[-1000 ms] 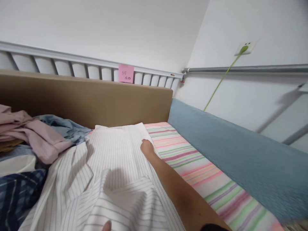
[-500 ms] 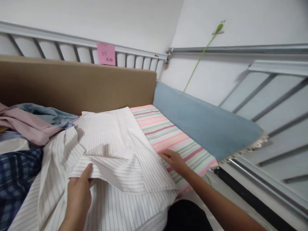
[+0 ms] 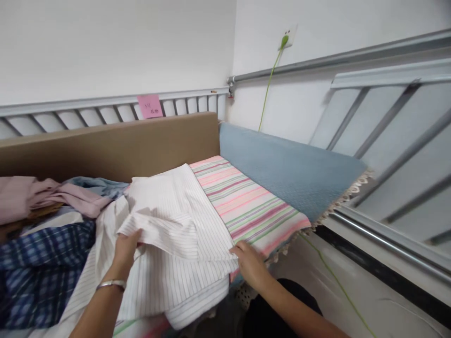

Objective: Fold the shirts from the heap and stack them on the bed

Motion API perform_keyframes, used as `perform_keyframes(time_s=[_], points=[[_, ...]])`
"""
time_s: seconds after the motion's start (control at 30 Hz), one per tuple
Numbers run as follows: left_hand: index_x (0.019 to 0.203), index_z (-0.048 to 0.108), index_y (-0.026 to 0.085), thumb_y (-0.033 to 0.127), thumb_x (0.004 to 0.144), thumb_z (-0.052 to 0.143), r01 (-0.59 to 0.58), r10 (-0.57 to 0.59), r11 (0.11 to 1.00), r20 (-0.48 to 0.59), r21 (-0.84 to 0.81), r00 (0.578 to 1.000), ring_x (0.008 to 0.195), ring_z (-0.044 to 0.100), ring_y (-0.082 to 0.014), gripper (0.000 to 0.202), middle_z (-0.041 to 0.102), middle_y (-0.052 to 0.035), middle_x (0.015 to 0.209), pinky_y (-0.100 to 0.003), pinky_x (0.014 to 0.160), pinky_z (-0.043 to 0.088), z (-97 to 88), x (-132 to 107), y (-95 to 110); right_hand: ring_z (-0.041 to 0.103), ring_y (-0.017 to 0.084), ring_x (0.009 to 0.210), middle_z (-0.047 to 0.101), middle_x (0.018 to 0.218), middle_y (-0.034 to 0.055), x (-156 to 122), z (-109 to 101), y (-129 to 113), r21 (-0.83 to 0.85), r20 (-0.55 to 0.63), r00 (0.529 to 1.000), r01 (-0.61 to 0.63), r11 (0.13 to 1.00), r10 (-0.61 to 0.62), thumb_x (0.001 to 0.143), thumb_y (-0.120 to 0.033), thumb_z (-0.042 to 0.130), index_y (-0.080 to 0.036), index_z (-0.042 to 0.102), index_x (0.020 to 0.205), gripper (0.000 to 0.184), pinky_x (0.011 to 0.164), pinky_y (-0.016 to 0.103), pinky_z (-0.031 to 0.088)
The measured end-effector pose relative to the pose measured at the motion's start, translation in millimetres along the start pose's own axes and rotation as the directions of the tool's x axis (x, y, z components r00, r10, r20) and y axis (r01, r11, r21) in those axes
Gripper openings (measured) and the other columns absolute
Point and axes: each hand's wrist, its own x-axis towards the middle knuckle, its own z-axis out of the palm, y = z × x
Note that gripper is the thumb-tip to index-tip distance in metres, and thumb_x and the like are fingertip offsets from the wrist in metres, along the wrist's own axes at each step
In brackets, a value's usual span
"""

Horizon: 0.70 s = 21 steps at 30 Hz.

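Observation:
A white shirt with thin dark stripes is spread over a striped cloth on the bed-like seat. My left hand pinches a raised fold of the shirt, thumb on top; a silver band circles that wrist. At the shirt's right lower edge is my right hand, its thumb and forefinger closed on the edge. The shirt's lower part hangs over the front. Folds hide the tips of the left fingers.
Left of the shirt lie a blue plaid garment and a pink garment. A brown backrest runs behind, with a blue covered armrest at right. A green cable hangs from a socket.
My right hand has gone from the striped cloth beside the shirt's edge to the lower corner edge and grips it. The left hand keeps its fold. The view has shifted.

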Motion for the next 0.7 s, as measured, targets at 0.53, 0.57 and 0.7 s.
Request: perform_keyframes(time_s=[0.53,0.57,0.7], points=[[0.091,0.052,0.019,0.016,0.073,0.06,0.089,-0.099,0.991,-0.09,-0.101,0.991,0.061,0.061,-0.0142,0.019,0.063,-0.0044,0.083,-0.031,0.058,0.053,-29.4,-12.4,-27.0,0.06,0.012,0.062,0.061,0.072,0.0044,112.3,10.9,-51.1,0.777,0.503,0.859,-0.401,0.486,-0.095,0.075,-0.029,0.055,-0.013,0.058,0.08,0.016,0.056,0.024,0.047],[0.091,0.052,0.02,0.016,0.074,0.059,0.055,-0.065,0.993,-0.095,-0.108,0.993,0.063,0.061,-0.014,0.018,0.063,-0.0048,0.085,-0.03,0.059,0.053,-25.1,-13.7,-18.6,0.061,0.013,0.062,0.061,0.072,0.0043,114.2,15.6,-48.5,0.776,0.53,0.839,-0.423,0.468,-0.121,0.075,-0.03,0.056,-0.013,0.057,0.08,0.017,0.055,0.024,0.047],[0.098,0.051,0.022,0.017,0.078,0.054,-0.101,0.095,0.989,-0.061,-0.106,0.994,0.07,0.062,-0.0128,0.021,0.062,-0.0058,0.096,-0.028,0.063,0.053,23.5,-7.8,27.9,0.062,0.014,0.061,0.061,0.073,0.0051,116.7,14.4,-39.8,0.784,0.572,0.799,-0.467,0.409,-0.183,0.079,-0.045,0.054,-0.013,0.052,0.095,0.035,0.054,0.025,0.048]])
